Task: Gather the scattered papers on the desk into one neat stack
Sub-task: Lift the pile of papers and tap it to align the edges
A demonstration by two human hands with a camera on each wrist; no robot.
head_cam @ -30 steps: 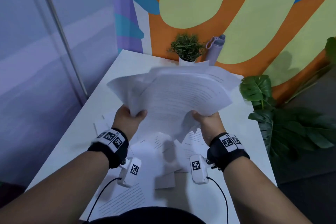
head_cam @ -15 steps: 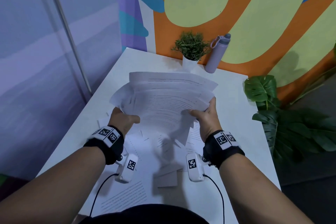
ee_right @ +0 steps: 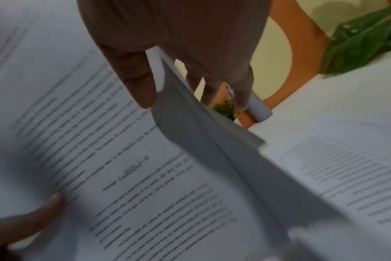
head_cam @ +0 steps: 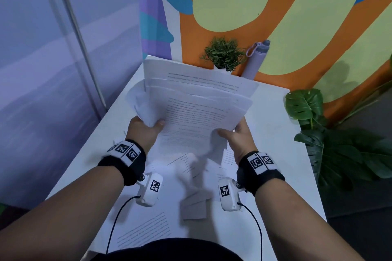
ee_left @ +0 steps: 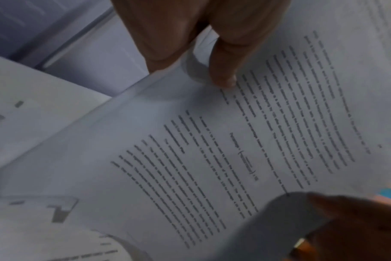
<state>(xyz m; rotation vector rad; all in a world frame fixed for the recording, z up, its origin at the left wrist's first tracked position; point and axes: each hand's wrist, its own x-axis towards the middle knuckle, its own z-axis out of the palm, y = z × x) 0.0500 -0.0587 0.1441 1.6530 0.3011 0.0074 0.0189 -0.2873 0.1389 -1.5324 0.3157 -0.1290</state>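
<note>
A fanned bundle of printed white papers (head_cam: pixel 197 101) is held up above the white desk (head_cam: pixel 282 154), its sheets uneven at the far end. My left hand (head_cam: pixel 146 127) grips its left near edge, thumb on top. My right hand (head_cam: pixel 235 133) grips the right near edge, thumb on top and fingers underneath. In the left wrist view the top printed page (ee_left: pixel 212 150) fills the frame with a thumb pressing on it. The right wrist view shows the same bundle (ee_right: pixel 101 159) with its right edge curling up. More loose sheets (head_cam: pixel 184 163) lie on the desk under the bundle, and one printed sheet (head_cam: pixel 146 229) lies near me.
A small potted plant (head_cam: pixel 223 53) and a lilac bottle (head_cam: pixel 255 59) stand at the desk's far edge against the painted wall. A large leafy plant (head_cam: pixel 331 146) stands right of the desk. A grey partition (head_cam: pixel 42 70) runs along the left.
The bundle has been lowered and pulled together from a wide fan into a tighter pile, then tipped up again. Both hands have kept hold of its near edges.
</note>
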